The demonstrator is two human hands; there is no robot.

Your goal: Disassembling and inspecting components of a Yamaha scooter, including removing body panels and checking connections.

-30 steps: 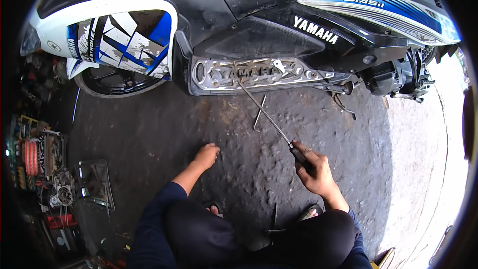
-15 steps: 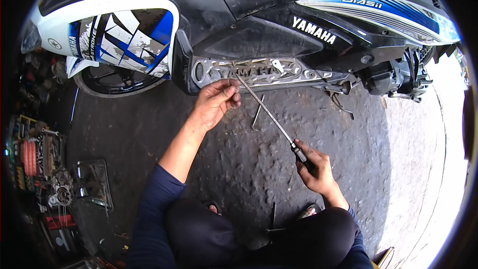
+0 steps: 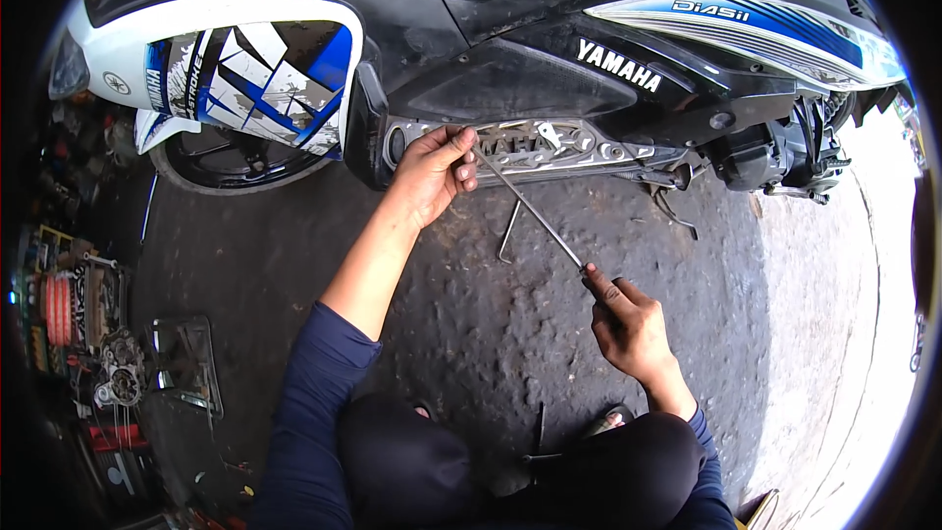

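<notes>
My right hand (image 3: 633, 329) is wrapped round the handle of a long screwdriver (image 3: 540, 220), and the handle is mostly hidden in my palm. Its thin metal shaft slants up and left to the fingertips of my left hand (image 3: 432, 172). Those fingers are pinched together at the tip; whatever is between them is too small to make out. Just behind them runs the silver metal footboard plate (image 3: 577, 142) of a scooter, low along its side. My left hand covers part of that plate.
The scooter's black side panel (image 3: 510, 79) and white-blue front cover (image 3: 275, 88) span the far side. A bent metal rod (image 3: 508, 234) lies on the dark floor (image 3: 461, 304). At the left are a metal-framed piece (image 3: 186, 363), engine parts (image 3: 122, 373) and shelved goods.
My left hand has shifted slightly up and right, its fingertips now meeting the screwdriver tip. My right hand has slid forward over the handle and turned a little.
</notes>
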